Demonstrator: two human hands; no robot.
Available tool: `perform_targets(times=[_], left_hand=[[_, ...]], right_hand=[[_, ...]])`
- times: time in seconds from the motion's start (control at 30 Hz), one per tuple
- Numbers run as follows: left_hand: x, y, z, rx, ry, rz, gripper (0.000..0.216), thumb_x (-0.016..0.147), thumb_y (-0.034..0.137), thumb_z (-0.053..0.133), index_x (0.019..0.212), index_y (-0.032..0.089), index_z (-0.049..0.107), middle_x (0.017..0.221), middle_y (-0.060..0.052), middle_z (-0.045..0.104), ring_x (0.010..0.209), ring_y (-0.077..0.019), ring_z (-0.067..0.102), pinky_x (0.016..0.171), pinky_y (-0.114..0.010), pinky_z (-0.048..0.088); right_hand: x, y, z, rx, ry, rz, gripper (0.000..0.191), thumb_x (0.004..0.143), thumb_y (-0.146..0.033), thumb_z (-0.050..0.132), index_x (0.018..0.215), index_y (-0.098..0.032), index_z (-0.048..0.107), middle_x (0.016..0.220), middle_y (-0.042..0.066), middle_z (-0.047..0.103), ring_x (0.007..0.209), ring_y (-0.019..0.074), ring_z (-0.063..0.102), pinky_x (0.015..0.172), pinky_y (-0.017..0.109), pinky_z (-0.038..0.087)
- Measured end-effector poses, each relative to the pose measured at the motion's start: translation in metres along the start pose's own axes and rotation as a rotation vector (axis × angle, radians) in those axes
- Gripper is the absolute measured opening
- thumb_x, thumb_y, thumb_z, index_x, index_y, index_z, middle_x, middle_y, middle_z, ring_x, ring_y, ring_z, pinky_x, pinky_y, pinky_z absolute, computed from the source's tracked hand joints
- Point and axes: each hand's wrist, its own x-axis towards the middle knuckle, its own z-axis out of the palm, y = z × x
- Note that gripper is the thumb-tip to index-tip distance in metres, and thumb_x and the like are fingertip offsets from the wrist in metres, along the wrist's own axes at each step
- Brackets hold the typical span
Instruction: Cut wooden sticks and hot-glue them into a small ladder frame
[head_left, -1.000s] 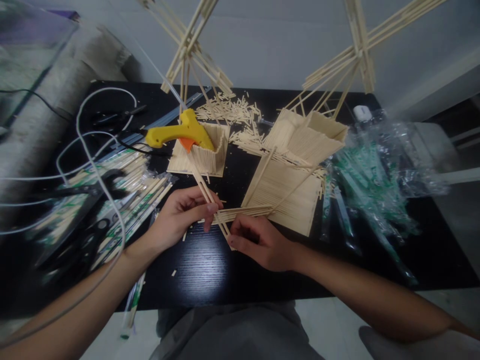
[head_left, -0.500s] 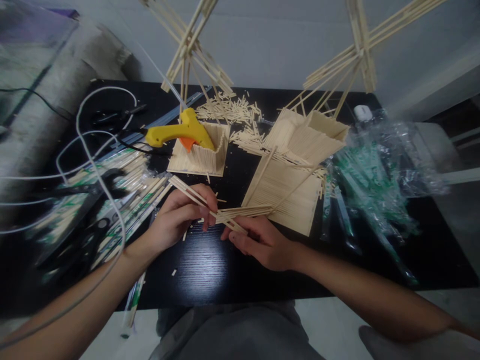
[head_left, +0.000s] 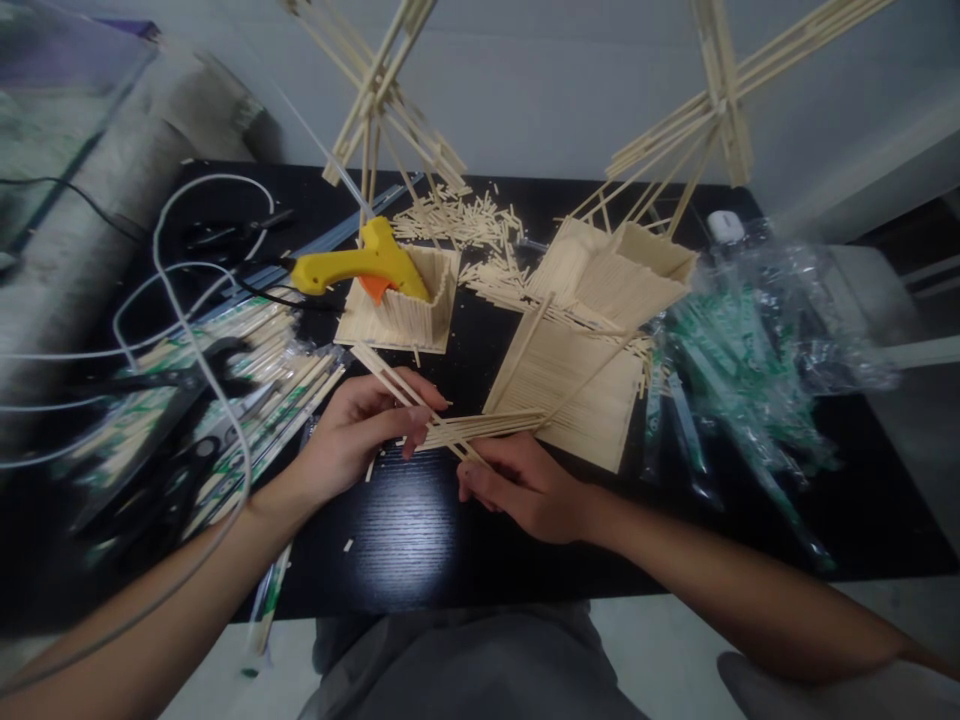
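My left hand (head_left: 371, 425) is closed on a narrow frame of thin wooden sticks (head_left: 386, 376), which look like chopsticks, pinching it between thumb and fingers. The frame slants down to the right. A second bundle of sticks (head_left: 495, 425) crosses it near its lower end, pointing right toward the stick panel. My right hand (head_left: 529, 485) grips the frame's lower end, with its thumb on top. Whether the two bundles are joined at the crossing, I cannot tell. Just beyond the hands lies a flat panel of sticks (head_left: 577, 410) with loose sticks on it.
A yellow glue gun (head_left: 360, 265) rests in a stick-built box (head_left: 409, 322). Short cut pieces (head_left: 465, 218) are heaped behind. Wrapped chopsticks (head_left: 285, 350), black scissors (head_left: 187, 460) and a white cable (head_left: 176, 300) lie left; green-printed wrappers (head_left: 750, 360) right. Tall stick structures (head_left: 720, 105) rise at the back.
The slanted frame has shifted slightly right and down, with my left hand moving along. The crossing bundle's left end now reaches farther left. My right hand's fingers have curled in closer.
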Motion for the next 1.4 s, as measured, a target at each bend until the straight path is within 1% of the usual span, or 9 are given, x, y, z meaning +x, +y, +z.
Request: perform_targets(times=[0.13,0.27,0.47,0.57,0.7,0.83,1.0,1.17,1.4], left_hand=[[-0.001,0.0,0.0,0.062,0.017,0.001,0.018,0.092,0.033,0.076,0.1,0.017,0.082,0.079,-0.004,0.07,0.06,-0.0102,0.059,0.052,-0.021,0.048],[0.0,0.001,0.002,0.116,0.015,0.013,0.022,0.093,0.037,0.075,0.098,0.017,0.083,0.081,-0.005,0.071,0.059,-0.0102,0.059,0.051,-0.022,0.047],[0.001,0.005,0.006,0.234,0.02,0.013,0.033,0.094,0.046,0.073,0.091,0.014,0.083,0.066,-0.003,0.066,0.056,-0.0115,0.058,0.052,-0.022,0.047],[0.0,0.006,0.008,0.299,-0.006,0.035,0.039,0.096,0.049,0.068,0.086,0.014,0.081,0.064,-0.003,0.064,0.056,-0.0118,0.057,0.054,-0.023,0.048],[-0.001,0.006,0.01,0.356,-0.057,0.064,0.038,0.098,0.045,0.066,0.077,0.015,0.075,0.063,-0.001,0.06,0.056,-0.0112,0.055,0.053,-0.022,0.046],[-0.001,0.008,0.01,0.414,-0.075,0.051,0.039,0.098,0.042,0.066,0.069,0.016,0.07,0.059,0.0,0.057,0.056,-0.011,0.053,0.053,-0.021,0.044],[-0.001,0.008,0.01,0.433,-0.064,0.048,0.039,0.097,0.042,0.066,0.068,0.017,0.069,0.057,0.0,0.058,0.054,-0.011,0.053,0.052,-0.021,0.043],[0.0,0.008,0.01,0.442,-0.057,0.04,0.043,0.096,0.045,0.066,0.064,0.017,0.067,0.056,0.0,0.059,0.054,-0.0111,0.053,0.051,-0.021,0.043],[0.0,0.009,0.011,0.423,-0.057,0.045,0.041,0.096,0.045,0.067,0.067,0.016,0.07,0.055,0.001,0.058,0.052,-0.0104,0.052,0.051,-0.021,0.042]], right_hand=[[0.0,-0.001,0.0,0.001,-0.007,0.001,0.049,0.108,-0.052,0.052,0.08,-0.015,0.067,0.062,-0.003,0.052,0.057,0.01,0.046,0.053,0.022,0.036],[0.0,-0.001,0.001,0.02,-0.014,0.013,0.05,0.109,-0.052,0.049,0.079,-0.016,0.066,0.061,-0.004,0.052,0.055,0.0099,0.048,0.054,0.023,0.038],[0.0,-0.002,0.001,0.018,-0.006,0.019,0.049,0.11,-0.048,0.047,0.077,-0.016,0.065,0.061,-0.003,0.052,0.055,0.0102,0.049,0.055,0.023,0.039],[0.001,-0.003,0.001,0.014,0.0,0.005,0.048,0.11,-0.046,0.048,0.077,-0.016,0.064,0.062,-0.003,0.052,0.055,0.0102,0.05,0.056,0.023,0.039],[0.001,-0.004,0.001,0.004,0.003,0.006,0.047,0.11,-0.045,0.048,0.077,-0.016,0.064,0.061,-0.004,0.052,0.054,0.0095,0.049,0.057,0.023,0.039],[0.001,-0.003,0.001,-0.014,0.001,0.009,0.048,0.11,-0.046,0.048,0.077,-0.017,0.065,0.061,-0.004,0.052,0.055,0.0098,0.05,0.057,0.023,0.04],[0.002,-0.002,0.002,-0.02,0.009,-0.018,0.047,0.11,-0.044,0.048,0.076,-0.017,0.064,0.061,-0.004,0.053,0.055,0.0098,0.049,0.056,0.023,0.04],[0.001,-0.002,0.001,-0.027,0.001,-0.019,0.047,0.11,-0.045,0.048,0.077,-0.016,0.065,0.06,-0.004,0.051,0.054,0.0094,0.048,0.055,0.023,0.038],[0.0,-0.001,-0.001,-0.043,-0.019,-0.074,0.046,0.11,-0.043,0.048,0.079,-0.016,0.067,0.063,-0.003,0.054,0.057,0.0097,0.047,0.056,0.023,0.038]])
